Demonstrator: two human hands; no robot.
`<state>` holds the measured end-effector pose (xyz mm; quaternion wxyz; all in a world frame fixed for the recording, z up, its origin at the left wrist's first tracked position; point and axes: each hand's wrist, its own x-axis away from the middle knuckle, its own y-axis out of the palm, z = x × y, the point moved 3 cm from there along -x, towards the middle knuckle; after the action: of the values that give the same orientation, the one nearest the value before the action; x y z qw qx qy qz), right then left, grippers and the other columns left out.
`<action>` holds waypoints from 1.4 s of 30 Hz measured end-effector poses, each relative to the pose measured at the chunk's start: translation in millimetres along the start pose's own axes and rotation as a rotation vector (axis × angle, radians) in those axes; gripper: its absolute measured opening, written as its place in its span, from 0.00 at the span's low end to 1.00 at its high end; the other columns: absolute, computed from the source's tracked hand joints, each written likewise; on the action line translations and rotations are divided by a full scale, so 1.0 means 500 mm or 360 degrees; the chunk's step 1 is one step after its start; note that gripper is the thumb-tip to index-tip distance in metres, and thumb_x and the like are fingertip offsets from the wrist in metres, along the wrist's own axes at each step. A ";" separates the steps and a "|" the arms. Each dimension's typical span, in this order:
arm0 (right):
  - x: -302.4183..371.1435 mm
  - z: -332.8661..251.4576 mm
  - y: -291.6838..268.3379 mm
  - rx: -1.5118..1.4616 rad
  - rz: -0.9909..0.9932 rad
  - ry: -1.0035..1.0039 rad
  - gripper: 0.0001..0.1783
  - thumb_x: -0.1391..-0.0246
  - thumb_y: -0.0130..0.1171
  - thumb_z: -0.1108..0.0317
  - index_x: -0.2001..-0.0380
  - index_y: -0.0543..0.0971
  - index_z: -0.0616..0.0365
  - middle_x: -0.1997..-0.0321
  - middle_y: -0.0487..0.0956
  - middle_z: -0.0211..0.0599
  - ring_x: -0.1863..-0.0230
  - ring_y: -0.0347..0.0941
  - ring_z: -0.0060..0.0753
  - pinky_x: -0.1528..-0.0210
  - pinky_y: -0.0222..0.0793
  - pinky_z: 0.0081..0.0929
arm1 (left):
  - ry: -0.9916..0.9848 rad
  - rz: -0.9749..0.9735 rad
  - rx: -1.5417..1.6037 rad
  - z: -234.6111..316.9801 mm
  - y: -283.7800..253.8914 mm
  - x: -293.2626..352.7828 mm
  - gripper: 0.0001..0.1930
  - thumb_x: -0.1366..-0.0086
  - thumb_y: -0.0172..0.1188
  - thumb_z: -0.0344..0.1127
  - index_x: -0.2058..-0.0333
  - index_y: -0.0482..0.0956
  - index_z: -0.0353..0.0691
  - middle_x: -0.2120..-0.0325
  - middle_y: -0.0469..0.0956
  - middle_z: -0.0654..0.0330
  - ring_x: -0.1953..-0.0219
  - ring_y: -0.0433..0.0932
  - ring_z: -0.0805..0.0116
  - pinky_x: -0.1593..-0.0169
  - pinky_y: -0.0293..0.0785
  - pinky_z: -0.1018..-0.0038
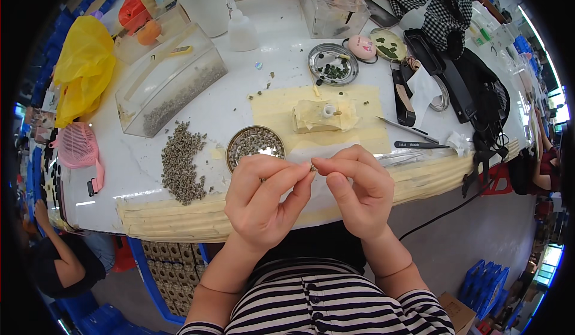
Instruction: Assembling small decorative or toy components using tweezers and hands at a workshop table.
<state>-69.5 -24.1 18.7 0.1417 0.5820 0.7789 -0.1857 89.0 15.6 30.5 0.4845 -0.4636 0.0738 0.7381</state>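
Observation:
Over the table's front part, my left hand (263, 200) pinches a tiny metal part (312, 168) between thumb and fingertips. Curled in from the other side, my right hand (362, 188) meets the same part with its fingertips; its thumb tip is a little apart from it. The part's exact shape is too small to make out. Just beyond my left hand lies a round metal dish (256, 140) with many small metal parts in it. A loose pile of similar small parts (182, 164) spreads to its left. Behind my hands a tape-wrapped block (323, 116) carries a short white cylinder.
A clear bin (173, 80) of metal parts stands at left. Behind the block is a round dish (333, 64) with dark green pieces. Tweezers (421, 145) and a pen-like tool (410, 129) lie at right. Ridged cream padding (173, 217) lines the front edge; a blue crate (144, 269) sits below.

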 end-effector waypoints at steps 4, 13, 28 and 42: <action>0.001 0.007 0.001 -0.0233 -0.0057 0.0148 0.10 0.42 0.63 0.77 0.57 0.85 0.64 0.66 0.79 0.36 0.65 0.74 0.25 0.61 0.70 0.20 | -0.0002 -0.0011 0.0011 0.002 -0.001 0.001 0.14 0.51 0.73 0.20 0.64 0.85 0.35 0.70 0.79 0.61 0.71 0.77 0.65 0.68 0.73 0.73; 0.002 0.026 0.003 -0.0485 -0.0079 0.0329 0.06 0.43 0.64 0.77 0.62 0.83 0.66 0.65 0.78 0.33 0.65 0.70 0.22 0.60 0.66 0.19 | 0.0055 -0.0055 0.0014 0.003 0.001 0.001 0.15 0.53 0.74 0.20 0.63 0.86 0.35 0.70 0.79 0.61 0.70 0.77 0.65 0.68 0.72 0.73; -0.001 0.005 0.001 0.0053 0.0112 -0.0065 0.11 0.52 0.71 0.79 0.63 0.84 0.62 0.67 0.79 0.33 0.69 0.72 0.23 0.67 0.68 0.19 | 0.0044 -0.0050 0.0003 0.002 0.002 -0.001 0.15 0.52 0.73 0.20 0.64 0.85 0.35 0.70 0.79 0.60 0.71 0.77 0.65 0.69 0.72 0.73; -0.002 0.019 0.007 -0.0288 -0.0110 0.0166 0.09 0.49 0.71 0.75 0.64 0.84 0.63 0.68 0.79 0.34 0.70 0.70 0.21 0.66 0.67 0.20 | 0.0063 -0.0050 0.0034 0.002 -0.001 0.003 0.15 0.52 0.73 0.20 0.63 0.85 0.36 0.70 0.78 0.61 0.70 0.77 0.65 0.68 0.73 0.73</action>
<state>-65.8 -28.2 9.9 0.1464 0.5484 0.8185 -0.0888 88.5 17.3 30.3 0.4995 -0.4740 0.0839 0.7203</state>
